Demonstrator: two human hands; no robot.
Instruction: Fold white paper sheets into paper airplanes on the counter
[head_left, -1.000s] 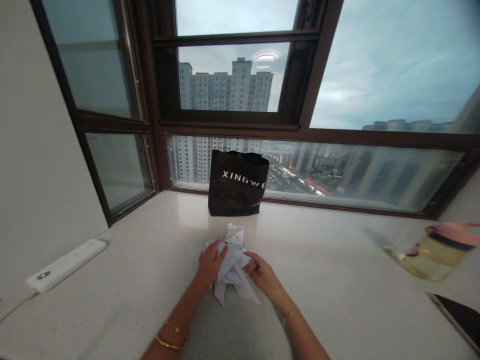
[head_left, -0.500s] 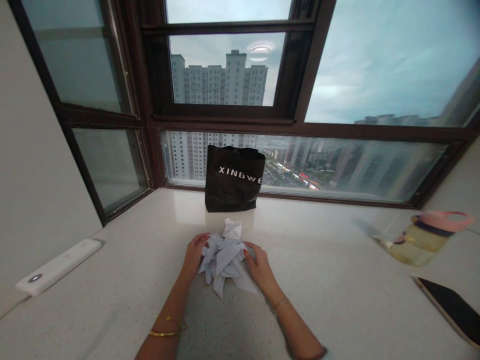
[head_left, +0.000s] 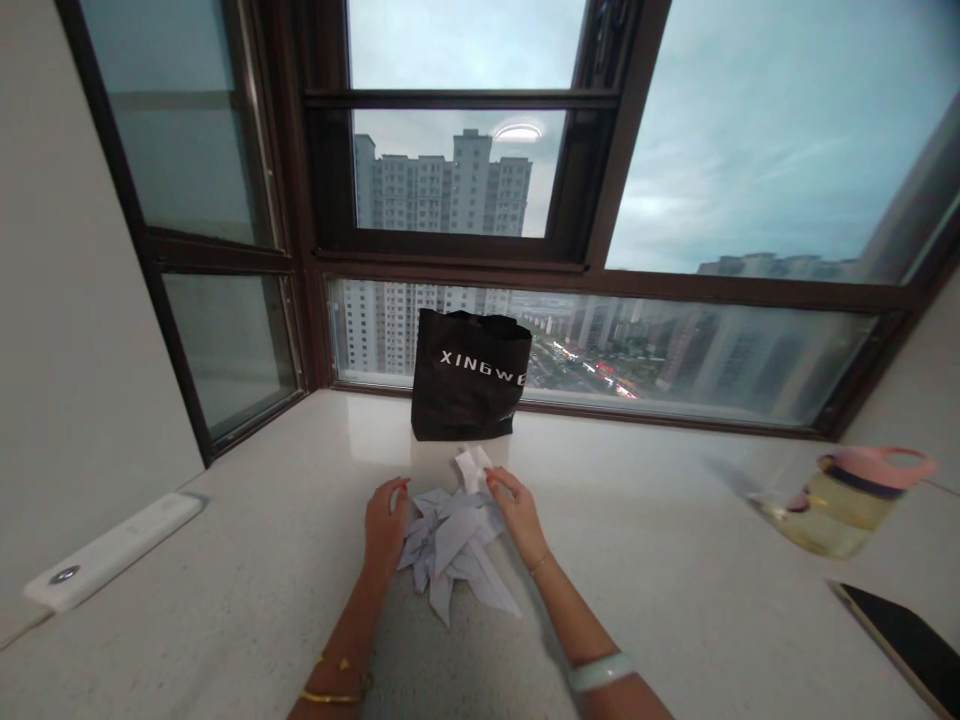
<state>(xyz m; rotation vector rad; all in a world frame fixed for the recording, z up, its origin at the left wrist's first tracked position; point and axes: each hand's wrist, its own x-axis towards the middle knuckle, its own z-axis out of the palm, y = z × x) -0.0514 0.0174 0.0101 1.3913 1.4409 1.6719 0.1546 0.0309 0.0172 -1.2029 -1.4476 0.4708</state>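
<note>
Just a messy pile of white paper [head_left: 452,540], a bunch of creased, folded bits heaped loosely on the counter [head_left: 637,570]. It's about mid-depth, nearer the window edge than the front edge. Long pointy strips [head_left: 491,592] stick out toward the front, and a small folded piece [head_left: 472,466] is tipped up at the back.

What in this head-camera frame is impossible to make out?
Head view:
black bag: contents hidden by its walls; lettering runs round its side.
phone: cut by the right edge.
jug: blurred.
left hand, right hand: grip on paper pile too small to tell.
</note>
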